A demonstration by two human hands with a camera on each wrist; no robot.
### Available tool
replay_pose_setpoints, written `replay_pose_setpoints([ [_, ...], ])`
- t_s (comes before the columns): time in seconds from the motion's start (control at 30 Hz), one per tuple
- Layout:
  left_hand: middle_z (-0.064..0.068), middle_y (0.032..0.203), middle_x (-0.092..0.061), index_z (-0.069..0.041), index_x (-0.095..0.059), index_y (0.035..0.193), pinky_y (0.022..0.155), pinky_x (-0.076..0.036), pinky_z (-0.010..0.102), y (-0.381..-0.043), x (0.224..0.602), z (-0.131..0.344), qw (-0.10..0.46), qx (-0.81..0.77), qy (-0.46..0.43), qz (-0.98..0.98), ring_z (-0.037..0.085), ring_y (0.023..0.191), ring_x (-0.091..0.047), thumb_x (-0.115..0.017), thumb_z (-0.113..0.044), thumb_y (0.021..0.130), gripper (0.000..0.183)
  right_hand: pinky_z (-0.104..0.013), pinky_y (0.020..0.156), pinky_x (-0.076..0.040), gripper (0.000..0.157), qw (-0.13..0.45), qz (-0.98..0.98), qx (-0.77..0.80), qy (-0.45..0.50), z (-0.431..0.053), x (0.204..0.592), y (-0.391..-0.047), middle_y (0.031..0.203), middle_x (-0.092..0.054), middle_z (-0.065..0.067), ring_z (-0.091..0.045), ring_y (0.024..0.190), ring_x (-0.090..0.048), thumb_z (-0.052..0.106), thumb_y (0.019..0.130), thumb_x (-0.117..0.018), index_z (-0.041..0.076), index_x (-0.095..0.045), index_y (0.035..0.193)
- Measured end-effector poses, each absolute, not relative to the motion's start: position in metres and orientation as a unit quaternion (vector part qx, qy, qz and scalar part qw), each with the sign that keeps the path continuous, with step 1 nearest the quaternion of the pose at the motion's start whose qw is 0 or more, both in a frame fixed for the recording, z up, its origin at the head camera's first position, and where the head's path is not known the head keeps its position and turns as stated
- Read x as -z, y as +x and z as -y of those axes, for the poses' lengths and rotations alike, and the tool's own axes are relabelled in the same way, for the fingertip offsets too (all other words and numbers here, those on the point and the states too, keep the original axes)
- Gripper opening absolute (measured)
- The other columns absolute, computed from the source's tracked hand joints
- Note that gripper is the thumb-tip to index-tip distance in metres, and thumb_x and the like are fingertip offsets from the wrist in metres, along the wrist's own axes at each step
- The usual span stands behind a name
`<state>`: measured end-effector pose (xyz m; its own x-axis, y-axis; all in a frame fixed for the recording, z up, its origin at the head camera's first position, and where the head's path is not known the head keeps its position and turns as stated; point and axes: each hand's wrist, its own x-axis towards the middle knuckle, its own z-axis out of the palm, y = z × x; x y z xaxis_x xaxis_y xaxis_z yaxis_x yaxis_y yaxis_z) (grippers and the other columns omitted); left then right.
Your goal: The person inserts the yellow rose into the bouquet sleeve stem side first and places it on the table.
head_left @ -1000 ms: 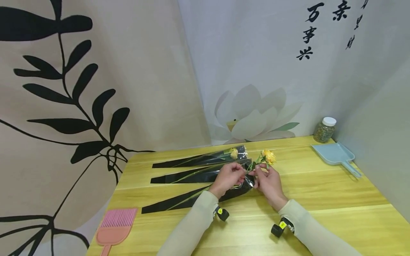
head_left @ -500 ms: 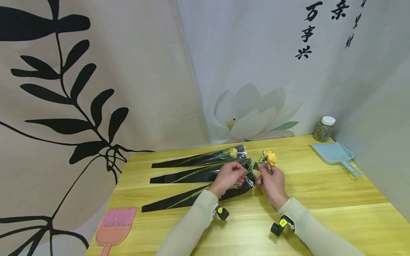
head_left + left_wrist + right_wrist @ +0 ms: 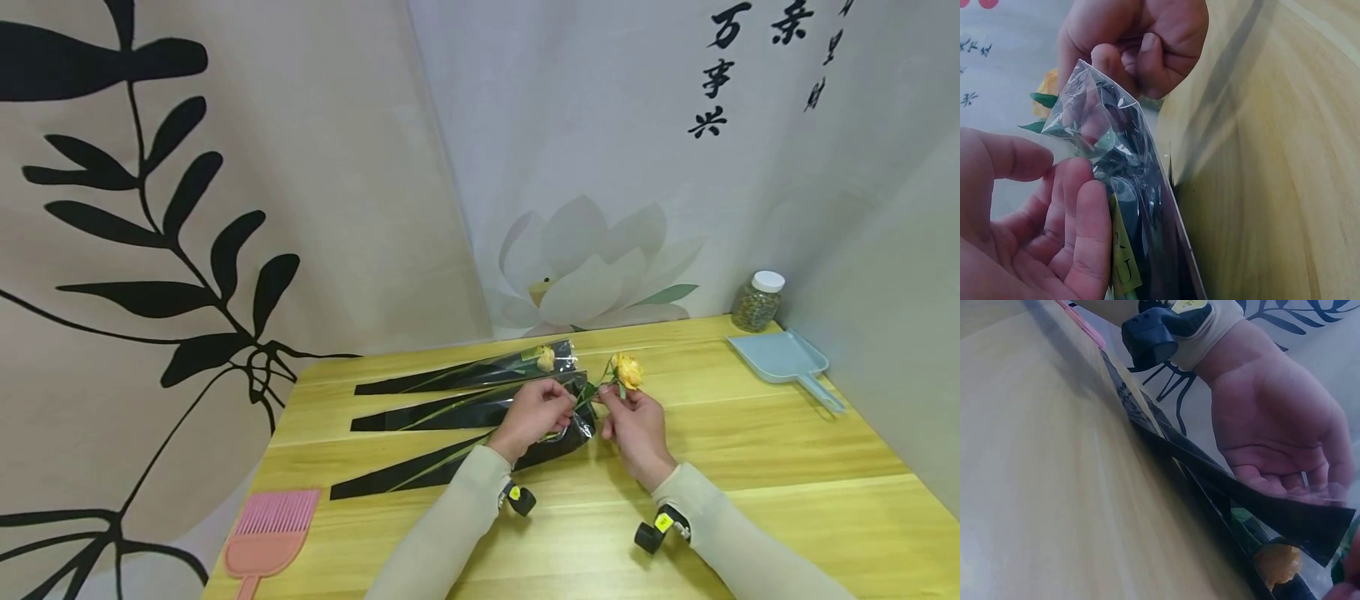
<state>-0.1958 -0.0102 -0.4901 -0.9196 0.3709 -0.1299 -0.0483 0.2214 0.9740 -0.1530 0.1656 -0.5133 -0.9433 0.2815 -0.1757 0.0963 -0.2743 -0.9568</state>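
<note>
A yellow rose (image 3: pixel 627 372) with green leaves stands out past the right ends of the black flower sleeves. My right hand (image 3: pixel 636 427) pinches its stem just below the bloom. My left hand (image 3: pixel 536 414) pinches lower on the stem, thumb against fingertips, above the front sleeve (image 3: pixel 420 475). In the left wrist view the clear mouth of a sleeve (image 3: pixel 1079 106) rises between both hands, and the rose is partly hidden behind it. The right wrist view shows my left hand (image 3: pixel 1279 419) behind a black sleeve (image 3: pixel 1254 500).
Two more black sleeves lie behind, the farthest sleeve (image 3: pixel 435 379) with a pale yellow flower (image 3: pixel 545 359) inside. A pink brush (image 3: pixel 270 533) is at the front left. At the back right are a blue dustpan (image 3: pixel 783 358) and a white-lidded jar (image 3: pixel 757 302).
My right hand has moved from beside the left fingertips up and right along the stem, to just under the bloom. The bloom swung slightly right, then back. My left hand stays nearly still.
</note>
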Motion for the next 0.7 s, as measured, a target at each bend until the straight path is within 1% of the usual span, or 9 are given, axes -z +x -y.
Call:
replay_pose_setpoints([
  [0.2, 0.001, 0.085, -0.071, -0.010, -0.070, 0.097, 0.068, -0.060, 0.028, -0.197, 0.490, 0.011, 0.169, -0.615, 0.102, -0.763, 0.013, 0.072, -0.067, -0.068, -0.021, 0.101, 0.012, -0.023, 0.039, -0.038, 0.023, 0.054, 0.621, -0.767, -0.150, -0.163, 0.514, -0.153, 0.090, -0.081, 0.005, -0.004, 0.041, -0.044, 0.024, 0.104, -0.071, 0.004, -0.065, 0.114],
  [0.3, 0.001, 0.085, -0.071, -0.011, -0.070, 0.097, 0.069, -0.060, 0.028, -0.197, 0.489, 0.011, 0.167, -0.615, 0.101, -0.764, 0.013, 0.072, -0.067, -0.067, -0.021, 0.101, 0.011, -0.022, 0.040, -0.036, 0.024, 0.044, 0.622, -0.767, -0.149, -0.160, 0.515, -0.153, 0.085, -0.079, 0.007, -0.004, 0.041, -0.042, 0.025, 0.103, -0.072, 0.004, -0.066, 0.114],
  [0.4, 0.002, 0.086, -0.072, -0.011, -0.070, 0.096, 0.068, -0.060, 0.028, -0.198, 0.488, 0.010, 0.161, -0.614, 0.101, -0.766, 0.013, 0.072, -0.067, -0.067, -0.020, 0.101, 0.010, -0.022, 0.041, -0.035, 0.025, 0.037, 0.616, -0.772, -0.150, -0.157, 0.516, -0.153, 0.076, -0.073, 0.009, -0.004, 0.041, -0.040, 0.024, 0.102, -0.074, 0.003, -0.066, 0.114],
  [0.47, 0.003, 0.086, -0.073, -0.010, -0.070, 0.096, 0.067, -0.060, 0.028, -0.199, 0.487, 0.009, 0.157, -0.613, 0.102, -0.768, 0.013, 0.072, -0.067, -0.066, -0.019, 0.101, 0.010, -0.021, 0.040, -0.035, 0.026, 0.033, 0.617, -0.772, -0.154, -0.155, 0.517, -0.153, 0.074, -0.072, 0.010, -0.003, 0.041, -0.040, 0.023, 0.101, -0.075, 0.003, -0.067, 0.115],
  [0.53, 0.003, 0.087, -0.073, -0.010, -0.070, 0.096, 0.067, -0.059, 0.027, -0.199, 0.487, 0.008, 0.154, -0.613, 0.102, -0.768, 0.012, 0.072, -0.067, -0.066, -0.019, 0.101, 0.011, -0.021, 0.040, -0.034, 0.027, 0.032, 0.619, -0.769, -0.157, -0.154, 0.518, -0.152, 0.068, -0.066, 0.011, -0.003, 0.041, -0.040, 0.024, 0.100, -0.077, 0.003, -0.067, 0.114],
  [0.63, 0.003, 0.088, -0.073, -0.009, -0.070, 0.096, 0.067, -0.060, 0.026, -0.200, 0.486, 0.007, 0.149, -0.615, 0.102, -0.767, 0.012, 0.072, -0.068, -0.066, -0.020, 0.103, 0.013, -0.021, 0.040, -0.033, 0.027, 0.027, 0.618, -0.769, -0.160, -0.154, 0.519, -0.152, 0.064, -0.064, 0.012, -0.003, 0.040, -0.040, 0.026, 0.098, -0.079, 0.004, -0.070, 0.112],
  [0.7, 0.003, 0.087, -0.073, -0.009, -0.070, 0.096, 0.067, -0.060, 0.026, -0.200, 0.485, 0.006, 0.147, -0.618, 0.101, -0.766, 0.012, 0.071, -0.068, -0.067, -0.021, 0.103, 0.014, -0.021, 0.039, -0.033, 0.025, 0.026, 0.614, -0.773, -0.157, -0.154, 0.520, -0.152, 0.062, -0.060, 0.011, -0.002, 0.040, -0.039, 0.026, 0.097, -0.081, 0.006, -0.072, 0.108],
])
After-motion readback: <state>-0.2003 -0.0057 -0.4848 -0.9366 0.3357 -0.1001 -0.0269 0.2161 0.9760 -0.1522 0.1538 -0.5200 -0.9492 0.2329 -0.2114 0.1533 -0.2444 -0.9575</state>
